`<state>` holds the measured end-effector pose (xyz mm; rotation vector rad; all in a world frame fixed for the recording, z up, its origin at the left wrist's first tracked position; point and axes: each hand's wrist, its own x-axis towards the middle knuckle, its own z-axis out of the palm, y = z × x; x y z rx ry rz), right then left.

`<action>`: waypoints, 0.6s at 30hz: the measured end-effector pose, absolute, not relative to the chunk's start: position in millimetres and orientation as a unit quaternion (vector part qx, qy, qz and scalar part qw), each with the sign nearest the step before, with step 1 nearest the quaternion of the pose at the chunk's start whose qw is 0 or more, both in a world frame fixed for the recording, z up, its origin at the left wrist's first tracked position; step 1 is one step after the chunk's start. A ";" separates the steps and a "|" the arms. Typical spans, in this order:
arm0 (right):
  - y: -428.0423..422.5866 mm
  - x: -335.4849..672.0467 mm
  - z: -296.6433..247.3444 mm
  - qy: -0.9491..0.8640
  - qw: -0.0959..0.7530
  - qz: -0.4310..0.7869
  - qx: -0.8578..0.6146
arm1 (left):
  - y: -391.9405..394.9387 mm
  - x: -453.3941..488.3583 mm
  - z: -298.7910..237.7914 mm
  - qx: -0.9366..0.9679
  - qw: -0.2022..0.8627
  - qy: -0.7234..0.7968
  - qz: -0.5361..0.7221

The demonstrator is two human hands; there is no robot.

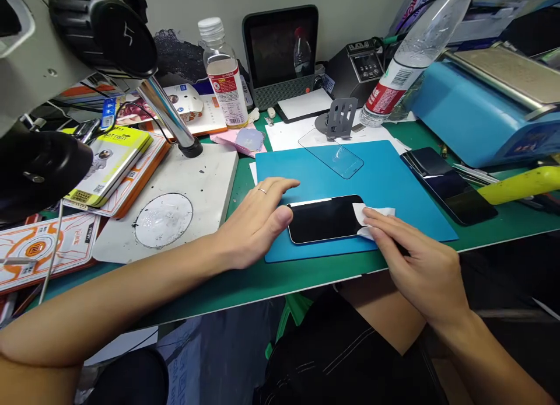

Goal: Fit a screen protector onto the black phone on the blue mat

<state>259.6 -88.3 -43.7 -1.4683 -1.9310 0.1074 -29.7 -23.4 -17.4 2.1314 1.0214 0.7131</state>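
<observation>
A black phone [324, 219] lies screen up on a blue mat [385, 177] near the front edge of a green bench. My left hand [254, 224] rests on the mat at the phone's left end, thumb against its edge and fingers stretched flat along its far side. My right hand [415, 259] presses a small white wipe [370, 218] onto the right end of the screen with flattened fingers. A clear glass screen protector [335, 154] lies on the far part of the mat.
A second dark phone [446, 183] lies right of the mat, beside a yellow tool handle [520, 186] and a blue machine [485, 107]. Behind stand two bottles [225, 72] [411, 55], a small black screen [280, 49] and a grey stand [341, 118]. A white microscope base [170, 201] and packaging boxes [109, 166] fill the left.
</observation>
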 end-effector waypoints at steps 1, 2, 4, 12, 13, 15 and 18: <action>-85.8 259.3 -41.6 -0.735 0.355 0.036 -0.576 | -23.6 -29.7 -17.1 0.816 0.329 0.391 0.271; -82.4 259.5 -38.7 -0.725 0.358 0.035 -0.587 | -23.7 -29.7 -16.9 0.817 0.327 0.391 0.270; -72.1 262.1 -30.5 -0.702 0.359 0.035 -0.614 | -23.9 -29.7 -16.4 0.821 0.325 0.388 0.264; -9.0 289.2 16.4 -0.648 0.325 -0.078 -0.684 | -23.8 -26.7 -14.0 0.867 0.310 0.336 0.199; -3.4 290.9 20.0 -0.654 0.313 -0.072 -0.685 | -23.7 -26.4 -14.0 0.874 0.306 0.327 0.188; 5.3 293.3 23.7 -0.669 0.273 -0.023 -0.691 | -23.3 -26.0 -14.0 0.879 0.301 0.323 0.181; 16.5 296.2 22.1 -0.686 0.199 0.064 -0.697 | -23.1 -25.6 -14.0 0.875 0.301 0.332 0.184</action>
